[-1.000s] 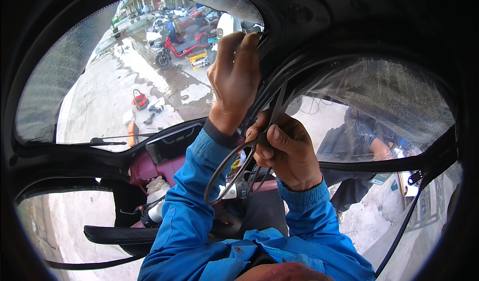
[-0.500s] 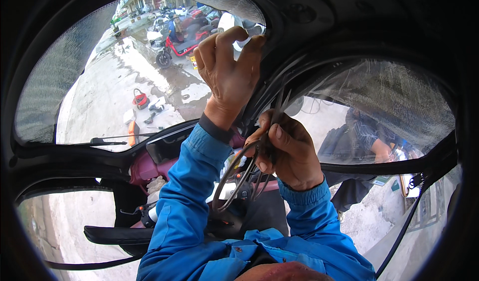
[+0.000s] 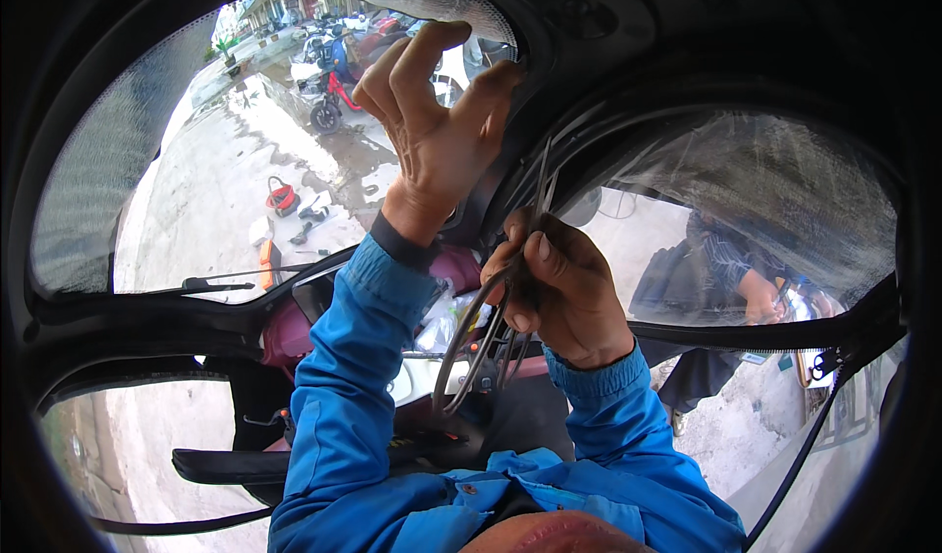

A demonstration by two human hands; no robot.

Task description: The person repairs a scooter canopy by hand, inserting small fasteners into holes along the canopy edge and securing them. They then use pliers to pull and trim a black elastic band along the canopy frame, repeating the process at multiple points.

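Gripping a bundle of black cables [image 3: 478, 332] just below the dark window frame [image 3: 549, 136], the right hand [image 3: 559, 293] stays closed; the left hand [image 3: 437, 126] spreads open-fingered against that frame above.

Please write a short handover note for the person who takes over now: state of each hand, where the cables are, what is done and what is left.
Left hand: raised with fingers spread and curled, fingertips at the dark frame pillar between the windows; it grips nothing that shows.
Right hand: closed on the bundle of thin cables.
Cables: run from the right hand up along the pillar, and hang in loops below it.
Done: the bundle is gathered in one hand.
Left: the loops hang loose, apparently not yet fixed; where the upper ends go cannot be seen.
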